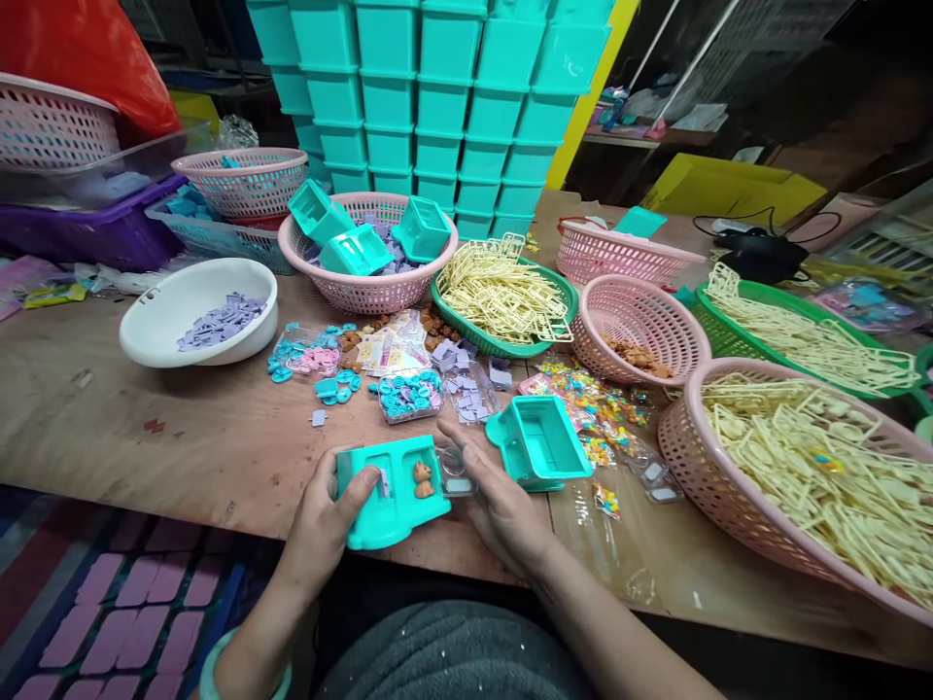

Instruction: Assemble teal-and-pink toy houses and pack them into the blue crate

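Observation:
My left hand (327,515) grips a flat teal plastic toy tray (394,491) at the table's near edge, thumb on top. A small brown bear figure (424,478) and a lilac piece sit in its recesses. My right hand (490,491) rests against the tray's right side, fingers stretched toward a small clear packet (456,465). A teal box-shaped part (537,439) stands just right of that hand.
Loose bags of teal, pink and lilac parts (408,389) lie mid-table. A white bowl (146,326) holds lilac pieces. Pink baskets (677,442) and green trays (444,292) hold cream sprues. Stacked teal boxes (437,87) stand behind.

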{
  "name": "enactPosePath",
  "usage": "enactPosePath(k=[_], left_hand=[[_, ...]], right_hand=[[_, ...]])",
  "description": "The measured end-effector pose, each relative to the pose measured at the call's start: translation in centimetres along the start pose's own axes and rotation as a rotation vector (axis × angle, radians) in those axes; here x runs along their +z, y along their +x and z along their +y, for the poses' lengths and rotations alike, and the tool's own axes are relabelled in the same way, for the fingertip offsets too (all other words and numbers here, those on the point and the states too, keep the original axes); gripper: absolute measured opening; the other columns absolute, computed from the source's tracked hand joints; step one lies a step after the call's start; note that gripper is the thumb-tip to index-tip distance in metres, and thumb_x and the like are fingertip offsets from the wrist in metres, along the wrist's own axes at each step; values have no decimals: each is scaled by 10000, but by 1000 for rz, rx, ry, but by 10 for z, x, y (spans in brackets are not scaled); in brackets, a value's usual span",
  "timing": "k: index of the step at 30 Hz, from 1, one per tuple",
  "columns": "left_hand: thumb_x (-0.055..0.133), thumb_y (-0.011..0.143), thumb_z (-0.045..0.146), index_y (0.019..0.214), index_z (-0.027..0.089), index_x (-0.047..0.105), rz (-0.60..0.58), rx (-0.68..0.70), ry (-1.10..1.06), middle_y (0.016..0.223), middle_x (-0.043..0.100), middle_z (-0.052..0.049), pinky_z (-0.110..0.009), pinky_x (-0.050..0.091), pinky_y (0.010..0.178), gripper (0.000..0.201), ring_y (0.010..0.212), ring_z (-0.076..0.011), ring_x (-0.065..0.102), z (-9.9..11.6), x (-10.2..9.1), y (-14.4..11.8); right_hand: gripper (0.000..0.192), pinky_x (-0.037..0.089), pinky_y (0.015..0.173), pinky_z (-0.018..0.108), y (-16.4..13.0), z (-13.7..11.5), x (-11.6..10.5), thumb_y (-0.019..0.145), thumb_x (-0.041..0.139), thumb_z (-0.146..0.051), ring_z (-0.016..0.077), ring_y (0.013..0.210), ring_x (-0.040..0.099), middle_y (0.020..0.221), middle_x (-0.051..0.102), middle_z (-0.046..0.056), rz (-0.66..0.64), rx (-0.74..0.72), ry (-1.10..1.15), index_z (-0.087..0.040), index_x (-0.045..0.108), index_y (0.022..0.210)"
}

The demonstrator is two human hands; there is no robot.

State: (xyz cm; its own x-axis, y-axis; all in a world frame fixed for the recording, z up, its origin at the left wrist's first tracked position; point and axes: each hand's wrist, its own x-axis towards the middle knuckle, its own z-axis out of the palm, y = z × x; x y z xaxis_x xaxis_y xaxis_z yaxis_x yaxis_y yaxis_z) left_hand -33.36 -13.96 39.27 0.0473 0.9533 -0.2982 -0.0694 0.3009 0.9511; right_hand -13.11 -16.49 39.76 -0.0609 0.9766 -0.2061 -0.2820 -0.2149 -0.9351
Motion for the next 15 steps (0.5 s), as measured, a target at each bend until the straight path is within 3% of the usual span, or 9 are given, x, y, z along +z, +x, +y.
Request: enactPosePath(k=[4,7,12,15], left_hand=[[746,734,652,1031,193,620,-21,-14,-3,935,746,-53,-312,530,719,561,867,-259,696,0,-2,1],[755,736,651,1050,198,603,-65,-12,13,942,746,-55,-316,535,738,572,880,-257,694,-2,-5,3],[746,732,664,1050,197,618,-42,-17,1,894,727,-44,-318,534,736,579,840,-247,678,-6,-6,4],[729,738,672,1087,200,615,-22,-12,11,890,721,-41,-318,530,725,598,823,-242,674,-6,-4,3]], right_hand=[[818,492,1064,475,6,-3,8,861,670,-692,258,1229,641,1374,636,93,-156,101,-11,-331,409,1547],[1029,463,1098,451,8,-1,16,733,788,-708,266,1273,599,1386,610,87,-137,77,-148,-304,347,1571],[865,524,1003,392,12,5,22,838,679,-712,228,1105,670,1225,666,45,-137,109,-120,-321,345,1535],[795,542,930,363,14,6,21,839,720,-652,211,996,685,1114,682,19,-156,147,-52,-326,383,1481]])
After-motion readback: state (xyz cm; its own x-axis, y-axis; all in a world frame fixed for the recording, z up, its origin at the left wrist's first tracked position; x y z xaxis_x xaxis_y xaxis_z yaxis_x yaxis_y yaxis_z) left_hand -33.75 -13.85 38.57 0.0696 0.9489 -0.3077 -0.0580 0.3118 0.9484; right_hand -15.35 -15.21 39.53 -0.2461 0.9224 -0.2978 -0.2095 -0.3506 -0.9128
